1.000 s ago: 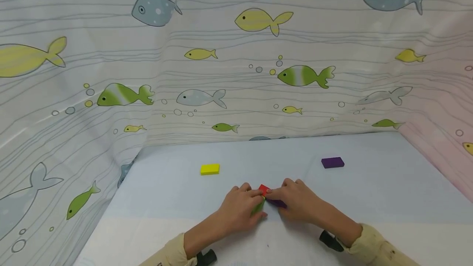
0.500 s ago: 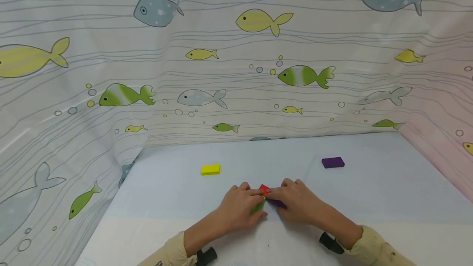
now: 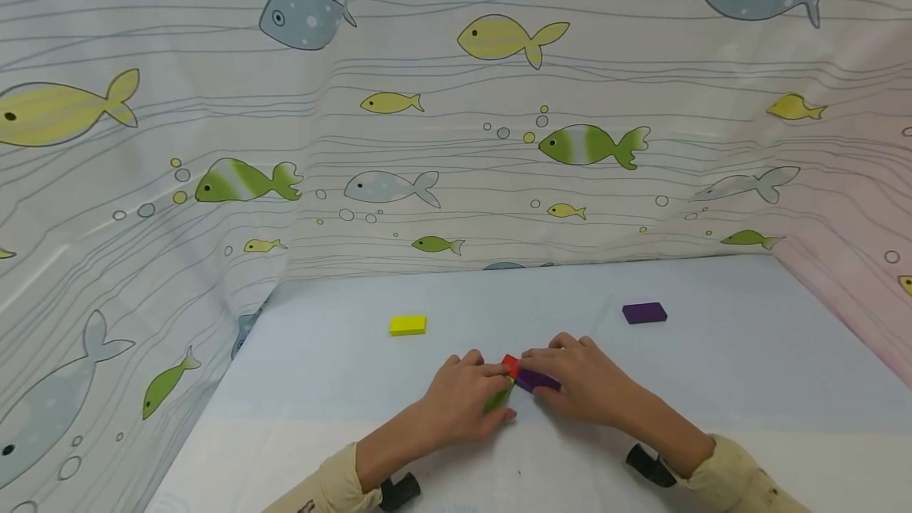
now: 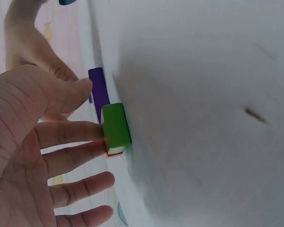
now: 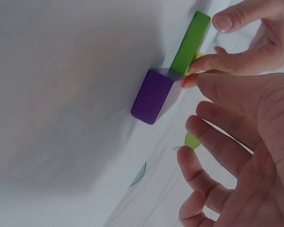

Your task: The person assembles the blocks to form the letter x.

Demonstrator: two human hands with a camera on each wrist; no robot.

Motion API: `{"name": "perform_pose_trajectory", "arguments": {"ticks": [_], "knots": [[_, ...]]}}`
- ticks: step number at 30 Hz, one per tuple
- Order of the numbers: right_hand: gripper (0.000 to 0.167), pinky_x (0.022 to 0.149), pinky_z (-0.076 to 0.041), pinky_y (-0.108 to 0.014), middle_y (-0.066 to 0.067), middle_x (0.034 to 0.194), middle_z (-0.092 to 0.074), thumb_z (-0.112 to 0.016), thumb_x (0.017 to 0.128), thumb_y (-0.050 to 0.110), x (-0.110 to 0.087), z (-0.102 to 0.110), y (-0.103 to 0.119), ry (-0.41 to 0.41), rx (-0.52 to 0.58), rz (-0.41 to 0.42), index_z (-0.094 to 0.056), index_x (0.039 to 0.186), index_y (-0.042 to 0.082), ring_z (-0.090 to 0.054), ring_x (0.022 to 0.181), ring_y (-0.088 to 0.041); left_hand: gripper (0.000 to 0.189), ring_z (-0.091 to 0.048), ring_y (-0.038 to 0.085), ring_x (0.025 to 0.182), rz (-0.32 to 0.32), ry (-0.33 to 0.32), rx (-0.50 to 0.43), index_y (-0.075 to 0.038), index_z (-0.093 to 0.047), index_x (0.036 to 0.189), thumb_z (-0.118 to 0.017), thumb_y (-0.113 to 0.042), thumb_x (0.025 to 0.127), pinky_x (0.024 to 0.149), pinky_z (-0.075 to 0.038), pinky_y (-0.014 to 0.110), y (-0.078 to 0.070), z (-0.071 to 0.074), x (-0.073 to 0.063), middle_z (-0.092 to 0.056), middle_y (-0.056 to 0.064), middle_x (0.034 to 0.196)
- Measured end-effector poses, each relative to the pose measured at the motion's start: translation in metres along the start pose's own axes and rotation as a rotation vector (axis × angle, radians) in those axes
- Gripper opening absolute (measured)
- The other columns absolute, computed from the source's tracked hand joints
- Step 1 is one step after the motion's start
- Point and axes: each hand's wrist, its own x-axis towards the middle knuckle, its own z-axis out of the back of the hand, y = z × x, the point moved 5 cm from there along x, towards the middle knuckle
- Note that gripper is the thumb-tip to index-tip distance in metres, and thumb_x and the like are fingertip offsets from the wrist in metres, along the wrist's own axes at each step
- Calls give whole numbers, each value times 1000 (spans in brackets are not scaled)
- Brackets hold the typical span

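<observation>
Three blocks meet at their ends on the table between the hands: a red block [image 3: 510, 365] at the far side, a green block [image 3: 499, 397] at the near left and a purple block [image 3: 537, 381] at the near right. The left hand [image 3: 461, 400] lies along the green one. In the left wrist view its straight index and middle fingertips are right at the green block [image 4: 116, 126], with the thumb apart from it. The right hand [image 3: 586, 383] hovers beside the purple block [image 5: 151, 97], its fingers loosely bent with nothing between them.
A yellow block [image 3: 408, 326] lies farther back at left, and a second purple block [image 3: 644, 313] at back right. A fish-patterned curtain [image 3: 456, 141] borders the table [image 3: 321, 386]. Black wrist cameras hang under both forearms.
The right hand has drawn slightly to the right and lifted its fingers off, uncovering more of the near purple block. The left hand has stayed in place.
</observation>
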Motion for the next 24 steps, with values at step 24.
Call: {"name": "perform_pose_trajectory", "arguments": {"ticks": [24], "knots": [[43, 80, -45, -46, 5, 114, -71, -81, 82, 28, -10, 16, -38, -100, -66, -111, -71, 123, 19, -58, 106, -25, 39, -52, 14, 94, 14, 62, -40, -23, -72, 121, -68, -46, 90, 69, -40, 25, 4, 2, -1, -63, -7, 129]]}}
